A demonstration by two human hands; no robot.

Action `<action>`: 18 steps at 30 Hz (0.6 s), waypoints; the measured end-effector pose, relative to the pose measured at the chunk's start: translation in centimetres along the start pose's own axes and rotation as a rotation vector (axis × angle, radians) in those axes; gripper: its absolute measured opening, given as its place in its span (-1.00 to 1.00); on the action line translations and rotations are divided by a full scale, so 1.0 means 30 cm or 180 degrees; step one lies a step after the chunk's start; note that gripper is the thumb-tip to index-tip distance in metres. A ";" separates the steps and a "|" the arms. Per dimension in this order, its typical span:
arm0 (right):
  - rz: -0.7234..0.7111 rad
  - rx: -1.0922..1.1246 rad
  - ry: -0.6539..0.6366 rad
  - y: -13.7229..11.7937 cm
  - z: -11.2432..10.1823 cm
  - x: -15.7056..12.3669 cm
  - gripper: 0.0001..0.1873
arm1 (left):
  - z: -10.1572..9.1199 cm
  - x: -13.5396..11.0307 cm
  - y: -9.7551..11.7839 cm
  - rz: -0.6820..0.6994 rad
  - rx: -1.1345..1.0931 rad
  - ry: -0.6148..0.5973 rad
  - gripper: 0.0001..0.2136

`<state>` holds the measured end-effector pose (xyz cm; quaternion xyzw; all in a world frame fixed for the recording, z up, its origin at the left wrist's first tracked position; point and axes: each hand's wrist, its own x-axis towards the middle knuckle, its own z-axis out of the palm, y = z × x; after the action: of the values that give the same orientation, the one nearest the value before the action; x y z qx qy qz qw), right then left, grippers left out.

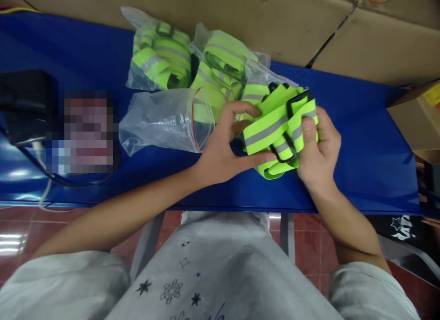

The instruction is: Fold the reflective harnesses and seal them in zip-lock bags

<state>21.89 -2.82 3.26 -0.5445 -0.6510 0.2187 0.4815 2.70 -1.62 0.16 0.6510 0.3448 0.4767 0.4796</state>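
Observation:
A folded neon-yellow reflective strap bundle [275,127] with grey stripes and black buckles is held over the blue table [360,141]. My left hand [223,148] pinches its left side between thumb and fingers. My right hand [318,148] wraps round its right side, thumb pressed on top. An empty clear zip bag [161,120] with a red seal lies just left of my left hand.
Two sealed bags of the same straps, one [161,58] and another [223,58], lie at the back against cardboard boxes [275,17]. A black device [24,104] with cables and a blurred-out item [87,132] sit at the left. Another box [419,113] stands at the right.

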 end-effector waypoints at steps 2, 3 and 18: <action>0.0113 0.0146 0.0154 0.011 0.000 0.004 -0.55 | -0.001 0.009 0.004 -0.0309 -0.0416 -0.0141 -0.36; 0.0171 0.0153 0.0199 0.015 0.001 0.004 -0.53 | -0.001 0.012 0.005 -0.0420 -0.0590 -0.0176 -0.36; -0.0270 0.0395 0.0739 0.019 0.027 -0.019 -0.73 | 0.039 -0.006 -0.006 -0.1811 -0.2653 -0.0997 -0.17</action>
<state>21.43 -2.97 2.22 -0.5073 -0.5986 0.1736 0.5952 3.77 -2.07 -0.15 0.3492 0.2134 0.3213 0.8540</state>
